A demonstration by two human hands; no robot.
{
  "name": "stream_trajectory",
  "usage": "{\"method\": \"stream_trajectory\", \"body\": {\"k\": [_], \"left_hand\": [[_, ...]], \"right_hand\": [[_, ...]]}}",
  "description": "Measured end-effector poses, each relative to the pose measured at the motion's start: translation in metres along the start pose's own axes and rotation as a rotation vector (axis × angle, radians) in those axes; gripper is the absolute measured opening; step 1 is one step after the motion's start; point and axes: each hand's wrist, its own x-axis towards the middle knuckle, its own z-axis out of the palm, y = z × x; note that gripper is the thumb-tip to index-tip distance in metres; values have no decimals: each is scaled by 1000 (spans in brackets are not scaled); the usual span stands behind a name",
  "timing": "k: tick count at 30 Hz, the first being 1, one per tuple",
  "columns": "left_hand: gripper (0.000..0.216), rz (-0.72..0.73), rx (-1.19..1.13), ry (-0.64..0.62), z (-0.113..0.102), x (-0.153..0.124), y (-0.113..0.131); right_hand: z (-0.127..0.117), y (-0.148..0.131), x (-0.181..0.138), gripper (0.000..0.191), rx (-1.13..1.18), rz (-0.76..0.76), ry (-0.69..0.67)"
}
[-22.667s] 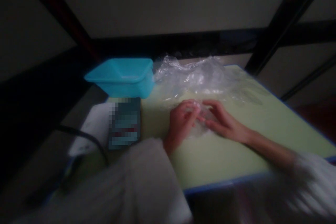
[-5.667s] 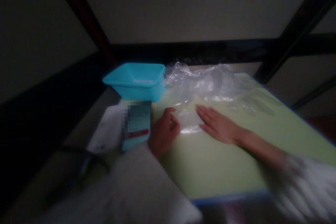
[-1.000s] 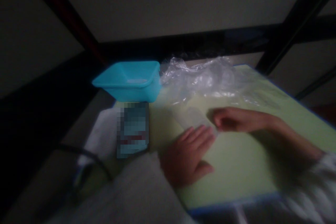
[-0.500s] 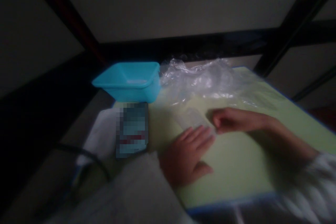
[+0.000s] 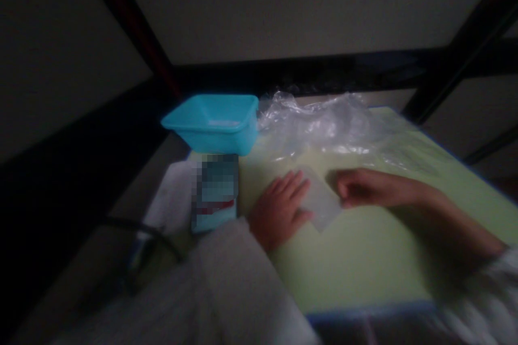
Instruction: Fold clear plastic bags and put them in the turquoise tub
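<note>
A small flat clear plastic bag [image 5: 321, 202] lies on the pale green table [image 5: 364, 259]. My left hand [image 5: 279, 207] rests flat on the bag's left part, fingers stretched out and together. My right hand [image 5: 358, 187] is at the bag's right edge, its fingers curled and pinching that edge. The picture is dim and a little blurred. Both my sleeves are white.
A turquoise plastic tub [image 5: 214, 121] stands at the table's back left. A heap of crumpled clear plastic [image 5: 324, 126] lies behind the hands. A small box with a blurred face [image 5: 214, 191] sits on white cloth at the left. Dark frame bars run behind the table.
My left hand has slid away from me and to the left, now lying on the small bag's left part. My right hand stays at the bag's right edge.
</note>
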Motion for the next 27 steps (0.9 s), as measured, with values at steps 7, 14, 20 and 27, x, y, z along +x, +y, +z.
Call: {"method": "stream_trajectory", "body": {"k": [7,14,20,27], "left_hand": [[68,-106,26,14,-1,3,0],[70,-134,29,42,1,3,-1],[65,152,-65,88,-5,-1,13],[75,352,-188,-58,0,-9,27]], "right_hand": [[0,0,0,20,-4,-15,4],[0,-1,0,20,-5,-17,1],[1,4,1,21,1,-33,9],[0,4,1,20,-21,-92,18]]}}
